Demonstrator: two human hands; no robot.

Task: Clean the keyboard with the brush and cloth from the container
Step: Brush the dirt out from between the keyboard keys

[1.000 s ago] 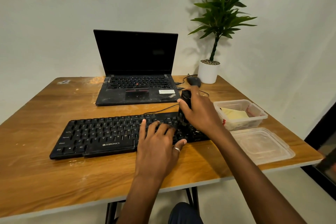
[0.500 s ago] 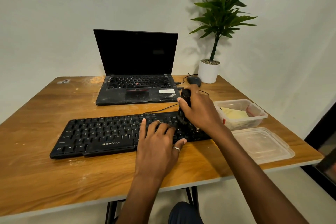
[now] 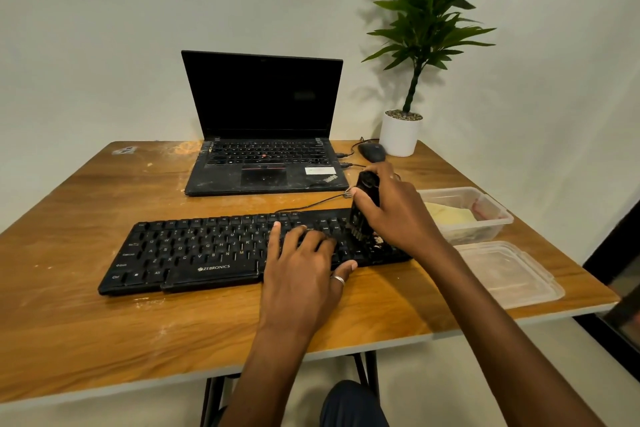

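Observation:
A black keyboard [image 3: 194, 251] lies across the middle of the wooden table. My left hand [image 3: 304, 267] rests flat on its right-centre keys, fingers spread, holding it down. My right hand [image 3: 398, 215] grips a black brush [image 3: 363, 204] held upright, bristles down on the keys at the keyboard's right end. Pale crumbs show on the keys beside the bristles. To the right stands a clear plastic container [image 3: 498, 215] with a yellow cloth [image 3: 446, 215] inside it.
The container's clear lid [image 3: 509, 274] lies near the table's right front corner. An open black laptop [image 3: 263, 156] sits behind the keyboard, a mouse [image 3: 372, 151] and a white potted plant [image 3: 401, 133] at the back right. The keyboard's cable runs toward the laptop.
The brush in my right hand has shifted slightly over the right-end keys. My left hand stays in place on the keyboard.

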